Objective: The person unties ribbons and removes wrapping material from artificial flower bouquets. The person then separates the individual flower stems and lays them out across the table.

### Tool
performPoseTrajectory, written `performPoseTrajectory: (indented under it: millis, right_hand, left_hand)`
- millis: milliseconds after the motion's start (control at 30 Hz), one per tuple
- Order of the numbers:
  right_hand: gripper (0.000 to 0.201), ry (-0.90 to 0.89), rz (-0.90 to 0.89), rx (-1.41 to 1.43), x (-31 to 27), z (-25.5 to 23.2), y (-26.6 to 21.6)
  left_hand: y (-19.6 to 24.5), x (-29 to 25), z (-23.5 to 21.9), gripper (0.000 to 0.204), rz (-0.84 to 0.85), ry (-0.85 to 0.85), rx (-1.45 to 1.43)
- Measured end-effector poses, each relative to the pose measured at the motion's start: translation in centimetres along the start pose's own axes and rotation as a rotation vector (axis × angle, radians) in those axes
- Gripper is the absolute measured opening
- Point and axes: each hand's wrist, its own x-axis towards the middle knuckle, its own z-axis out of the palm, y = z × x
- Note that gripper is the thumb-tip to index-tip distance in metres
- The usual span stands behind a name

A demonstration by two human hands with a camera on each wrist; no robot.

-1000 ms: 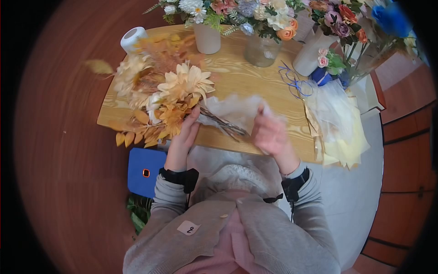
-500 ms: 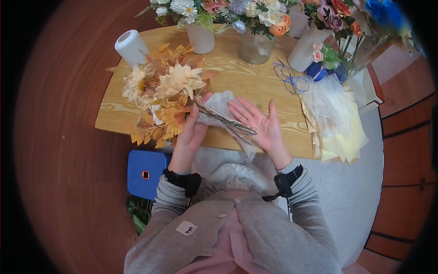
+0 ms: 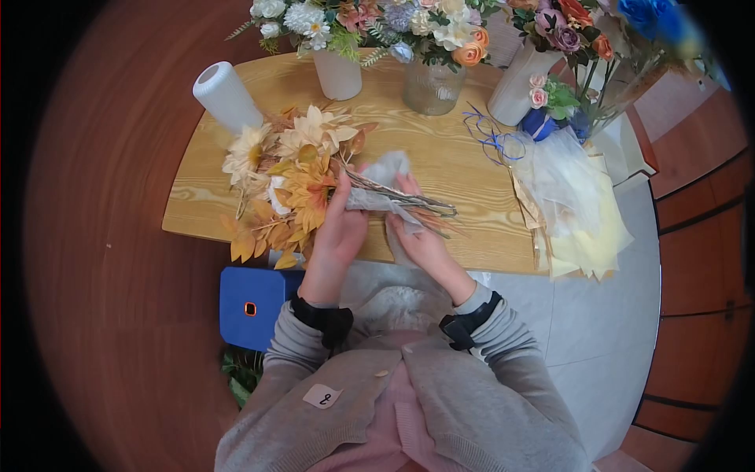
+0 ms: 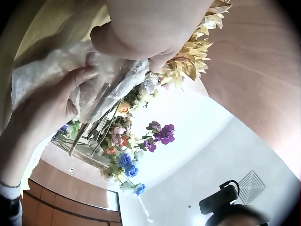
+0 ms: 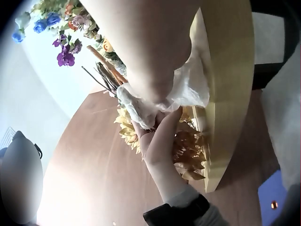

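Here's the left hand (image 3: pixel 344 234), its grip curled round the stems (image 3: pixel 429 208) just below the blooms (image 3: pixel 314 132), holding the bouquet (image 3: pixel 305 189) over the near-left part of the tabletop (image 3: pixel 480 232); and the right hand (image 3: pixel 425 248), grip closed to a pinch on the tissue (image 3: pixel 368 200), which lies partly round those stems, their ends poking bare toward the right edge. Danger here: that tissue looks thin, so a hard tug could tear it, and if the left hand slackens, the stems could splay or slide through. Watch the white vase (image 3: pixel 230 98), too, by the far-left corner, just behind the blooms: one swing of the bouquet could topple it over the left edge.
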Motion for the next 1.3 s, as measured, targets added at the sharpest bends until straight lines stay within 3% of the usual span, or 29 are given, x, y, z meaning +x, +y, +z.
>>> performPoseTrajectory:
  millis: [33,100,133,200,333,400,533,600,667,733,833,900,967,1200,1300]
  right_hand:
    - [0.042,-0.001,-0.002,0.001,-0.6,0.2,0.6]
    - [0.027,-0.473,0.274,0.23,-2.0,-0.1,2.1]
    - [0.027,-0.475,0.272,0.231,-1.6,-1.0,1.1]
    - [0.025,-0.797,0.328,0.462,-0.3,-3.5,-2.2]
    - [0.027,-0.825,0.299,0.75,-0.8,-5.6,-2.6]
    - [0.028,-0.976,0.384,0.952,-0.8,-7.4,-2.7]
    - [0.029,-0.917,0.319,0.903,-2.8,-9.9,-0.8]
    - [0.03,-0.706,0.53,0.893,-2.9,-12.9,0.1]
    - [0.032,-0.536,0.673,1.207,-2.1,-15.7,1.8]
    - [0.037,-0.357,0.575,1.167,-0.8,-19.1,2.6]
    - [0.045,-0.185,0.608,1.036,1.2,-24.4,2.3]
    - [0.049,-0.15,0.583,1.001,1.6,-27.3,3.7]
    - [0.054,0.006,0.592,1.001,1.0,-29.5,6.2]
    - [0.072,0.029,0.678,0.9,-2.3,-32.7,11.3]
    - [0.079,0.08,0.631,0.918,-1.1,-32.6,8.8]
  left_hand:
    - [0.2,-0.2,0.4,0.04,-0.007,0.02,0.011]
    - [0.8,-0.4,0.9,0.041,-0.008,0.041,0.011]
    - [1.0,-0.4,0.9,0.042,-0.017,0.062,0.008]
    - [1.5,0.0,0.1,0.042,-0.004,0.032,0.041]
    - [2.0,0.3,-1.2,0.041,-0.032,0.037,0.061]
    - [1.8,0.1,-1.0,0.039,-0.037,0.04,0.008]
    - [1.8,1.4,-2.7,0.041,0.006,-0.026,-0.077]
    - [2.2,1.8,-3.5,0.04,0.066,0.023,-0.006]
    - [2.5,1.9,-4.4,0.037,0.078,0.036,0.007]
    - [3.0,1.7,-5.1,0.036,0.069,0.019,0.031]
    - [3.5,1.2,-5.4,0.035,0.068,0.038,0.07]
    - [3.7,0.9,-5.4,0.036,0.075,0.055,0.099]
    - [3.9,1.0,-6.1,0.038,0.078,0.052,0.099]
    - [4.2,0.5,-7.1,0.042,0.065,0.039,0.155]
    - [4.3,0.5,-7.1,0.042,0.052,0.028,0.159]
